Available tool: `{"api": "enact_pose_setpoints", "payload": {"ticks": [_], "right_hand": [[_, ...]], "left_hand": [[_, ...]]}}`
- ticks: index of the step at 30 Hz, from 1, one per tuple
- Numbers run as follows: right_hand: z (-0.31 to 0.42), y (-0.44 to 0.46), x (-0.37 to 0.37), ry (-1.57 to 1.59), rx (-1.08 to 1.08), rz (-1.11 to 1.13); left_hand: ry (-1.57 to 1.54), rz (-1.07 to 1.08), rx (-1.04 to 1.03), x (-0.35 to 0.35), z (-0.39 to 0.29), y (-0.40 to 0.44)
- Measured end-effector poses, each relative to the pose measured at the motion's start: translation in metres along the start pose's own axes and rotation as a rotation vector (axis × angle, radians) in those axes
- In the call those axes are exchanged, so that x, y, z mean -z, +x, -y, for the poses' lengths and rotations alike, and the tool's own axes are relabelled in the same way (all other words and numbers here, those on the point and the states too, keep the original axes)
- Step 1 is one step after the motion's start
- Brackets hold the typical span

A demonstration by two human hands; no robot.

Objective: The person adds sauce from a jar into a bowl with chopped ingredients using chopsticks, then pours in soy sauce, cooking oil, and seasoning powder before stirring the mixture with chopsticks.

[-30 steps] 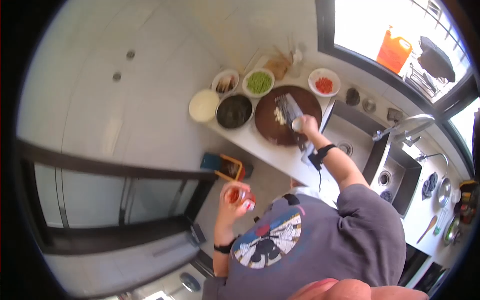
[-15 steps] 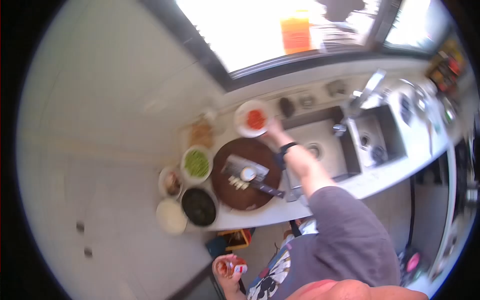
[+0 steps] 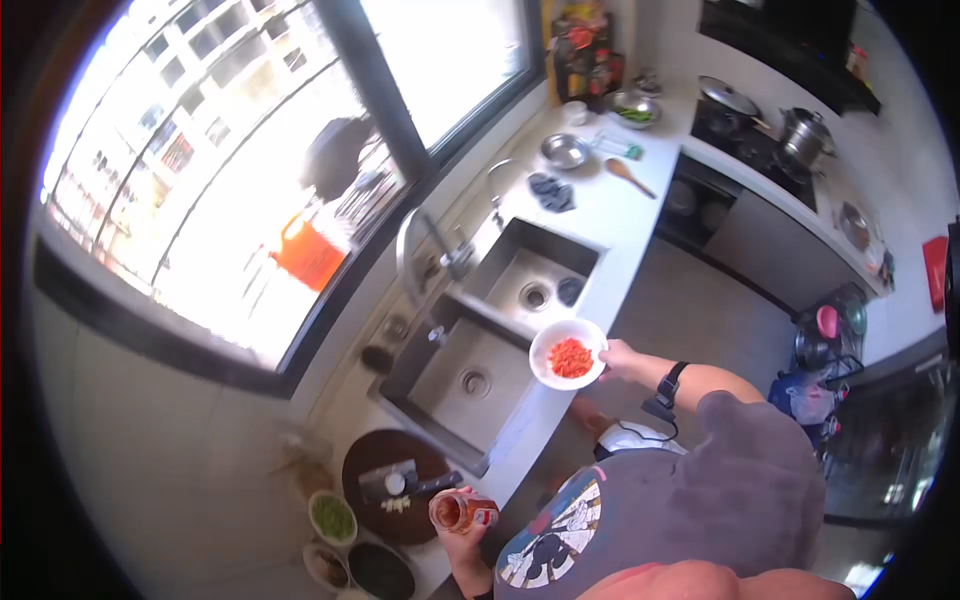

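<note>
In my right hand (image 3: 622,361) is a white bowl (image 3: 541,350) of chopped orange-red pieces (image 3: 570,358), gripped by its rim over the counter edge beside the sinks. My left hand (image 3: 458,540) is wrapped around a glass jar (image 3: 478,512) with red contents, its mouth uncovered. Close to the jar, a round brown cutting board (image 3: 365,450) carries a cleaver (image 3: 408,487), small pale chopped pieces (image 3: 397,506) and a small round white item (image 3: 395,484).
Beside the board stand a bowl of green pieces (image 3: 333,518), a dark bowl (image 3: 381,572) and another small bowl (image 3: 325,566). A double sink (image 3: 475,382) lies ahead. Further along are a metal bowl (image 3: 565,151), a wooden spoon (image 3: 630,178), a dark cloth (image 3: 551,193) and a stove with a pot (image 3: 803,137).
My right hand has carried the white bowl from behind the cutting board to beside the sinks. The view has turned right, bringing the stove into sight. The jar stays in my left hand.
</note>
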State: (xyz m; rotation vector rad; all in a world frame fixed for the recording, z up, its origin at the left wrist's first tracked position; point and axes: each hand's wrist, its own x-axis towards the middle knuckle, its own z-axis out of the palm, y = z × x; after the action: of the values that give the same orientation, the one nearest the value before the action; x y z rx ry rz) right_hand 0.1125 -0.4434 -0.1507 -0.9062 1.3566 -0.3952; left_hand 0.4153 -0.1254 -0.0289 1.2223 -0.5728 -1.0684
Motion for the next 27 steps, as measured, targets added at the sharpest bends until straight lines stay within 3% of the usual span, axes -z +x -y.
{"api": "enact_pose_setpoints", "payload": {"ticks": [2, 4, 5, 6, 8, 10, 18, 23, 27], "right_hand": [[-0.025, 0.045, 0.068, 0.212, 0.090, -0.044], [-0.036, 0.085, 0.121, 0.499, 0.296, -0.023], [-0.032, 0.107, 0.138, 0.599, 0.337, -0.067], [-0.014, 0.120, 0.154, 0.625, 0.250, -0.150], [0.037, 0.139, 0.180, 0.544, -0.008, -0.338], [0.054, 0.170, 0.208, 0.590, 0.058, -0.323], [0.102, 0.235, 0.285, 0.439, -0.019, -0.289], [0.102, 0.278, 0.298, 0.348, 0.030, -0.191], [0.092, 0.299, 0.297, 0.545, 0.064, -0.226]], "left_hand": [[0.054, 0.061, -0.133, -0.017, 0.021, 0.025], [0.160, 0.123, -0.093, -0.034, 0.042, 0.053], [0.287, 0.182, -0.165, -0.053, 0.034, 0.061], [0.222, 0.215, -0.080, -0.055, 0.047, 0.072], [0.256, 0.161, -0.025, -0.108, 0.038, 0.082], [0.282, 0.111, -0.002, -0.165, 0.039, 0.097], [0.313, 0.029, 0.007, -0.329, 0.039, 0.138], [0.333, -0.059, 0.001, -0.365, 0.032, 0.137], [0.326, -0.077, -0.016, -0.374, 0.028, 0.137]]}}
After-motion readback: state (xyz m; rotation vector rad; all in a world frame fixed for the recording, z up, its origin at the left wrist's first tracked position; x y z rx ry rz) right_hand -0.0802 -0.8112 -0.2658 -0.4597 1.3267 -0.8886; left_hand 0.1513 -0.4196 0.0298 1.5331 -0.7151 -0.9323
